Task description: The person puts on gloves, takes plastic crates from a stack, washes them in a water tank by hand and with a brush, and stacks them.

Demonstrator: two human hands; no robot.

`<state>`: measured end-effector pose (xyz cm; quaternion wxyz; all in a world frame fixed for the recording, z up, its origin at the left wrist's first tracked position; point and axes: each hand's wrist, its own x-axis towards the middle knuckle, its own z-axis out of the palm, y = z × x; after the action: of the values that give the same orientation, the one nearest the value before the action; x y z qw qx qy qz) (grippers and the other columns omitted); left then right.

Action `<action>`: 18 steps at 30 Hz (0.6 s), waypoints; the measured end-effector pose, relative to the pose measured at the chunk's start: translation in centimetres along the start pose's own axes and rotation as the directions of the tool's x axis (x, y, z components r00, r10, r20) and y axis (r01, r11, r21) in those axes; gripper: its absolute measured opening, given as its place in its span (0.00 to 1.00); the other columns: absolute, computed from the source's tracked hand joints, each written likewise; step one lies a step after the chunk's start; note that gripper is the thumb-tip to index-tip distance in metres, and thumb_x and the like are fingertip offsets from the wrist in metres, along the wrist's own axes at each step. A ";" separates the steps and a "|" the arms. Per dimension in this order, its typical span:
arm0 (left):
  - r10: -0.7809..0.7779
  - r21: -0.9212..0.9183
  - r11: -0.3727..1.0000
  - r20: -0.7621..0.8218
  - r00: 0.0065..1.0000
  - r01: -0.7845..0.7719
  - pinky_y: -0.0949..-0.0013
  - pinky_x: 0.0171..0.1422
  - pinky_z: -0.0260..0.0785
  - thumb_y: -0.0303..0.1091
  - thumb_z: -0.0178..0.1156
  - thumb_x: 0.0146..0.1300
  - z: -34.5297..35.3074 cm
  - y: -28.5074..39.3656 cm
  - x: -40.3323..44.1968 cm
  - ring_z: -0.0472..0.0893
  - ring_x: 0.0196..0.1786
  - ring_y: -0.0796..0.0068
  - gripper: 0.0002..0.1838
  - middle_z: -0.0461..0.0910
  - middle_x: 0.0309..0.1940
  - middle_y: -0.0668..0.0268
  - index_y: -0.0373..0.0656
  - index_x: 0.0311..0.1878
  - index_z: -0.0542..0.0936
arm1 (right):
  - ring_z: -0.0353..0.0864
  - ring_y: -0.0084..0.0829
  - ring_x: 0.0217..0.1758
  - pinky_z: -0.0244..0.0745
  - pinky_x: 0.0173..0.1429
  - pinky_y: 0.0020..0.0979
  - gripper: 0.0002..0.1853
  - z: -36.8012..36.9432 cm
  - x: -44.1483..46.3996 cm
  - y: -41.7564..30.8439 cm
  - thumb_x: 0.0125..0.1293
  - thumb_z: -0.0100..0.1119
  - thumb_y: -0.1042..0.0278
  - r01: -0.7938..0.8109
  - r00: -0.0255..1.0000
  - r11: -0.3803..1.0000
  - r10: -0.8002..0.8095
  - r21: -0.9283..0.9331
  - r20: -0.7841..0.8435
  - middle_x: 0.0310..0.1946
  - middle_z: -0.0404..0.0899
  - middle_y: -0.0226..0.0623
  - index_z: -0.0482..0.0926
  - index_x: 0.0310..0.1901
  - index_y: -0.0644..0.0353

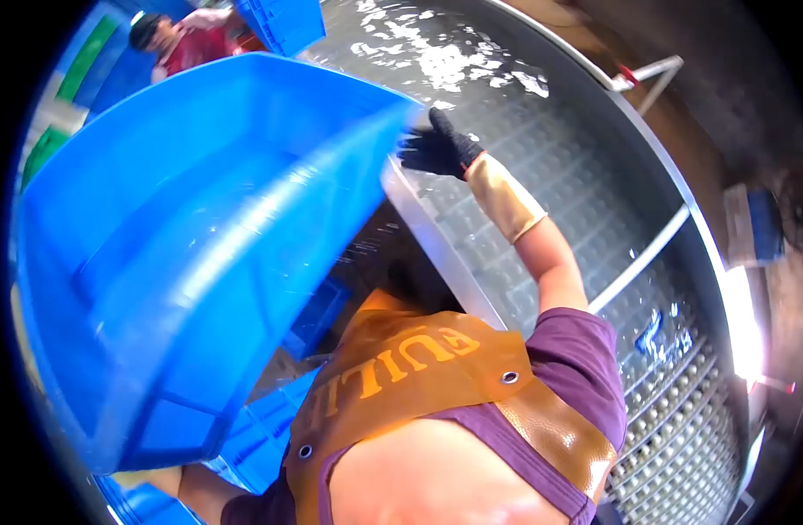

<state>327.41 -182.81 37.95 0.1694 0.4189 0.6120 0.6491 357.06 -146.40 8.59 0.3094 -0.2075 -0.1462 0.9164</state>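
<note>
Head view: a large, deep blue plastic tub [183, 210] tilted between two hands, beside a water-filled grey tank [653, 144].
The black-and-cream-gloved right hand [438, 150] is open at the tub's far corner, contact blurred; the left hand [152, 479], mostly hidden at the near corner, shows no readable grip. Slick plastic, poorly supported, could slip and strike the tank. The orange-brown apron [401, 394] bears upside-down letters, apparently F, U, I, L.

A red-clad person [207, 42] is near a boxy blue plastic crate [283, 24]; an elongated white light [744, 324] glows at right.
</note>
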 end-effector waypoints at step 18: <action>0.108 -0.151 0.985 0.912 0.395 0.079 0.69 0.53 0.72 0.37 0.62 0.62 45.7 -38.8 16.5 0.78 0.49 0.73 0.24 0.80 0.47 0.61 0.36 0.59 0.72 | 0.82 0.39 0.46 0.78 0.54 0.40 0.31 -14.4 -27.3 4.0 0.63 0.62 0.45 -0.031 -0.042 0.550 -0.835 -0.835 -0.548 0.47 0.80 0.48 0.73 0.59 0.61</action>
<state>340.61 -133.36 2.59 0.5074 0.6959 0.3563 0.3623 381.48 -164.61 2.37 0.5152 -0.7682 -0.2692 0.2682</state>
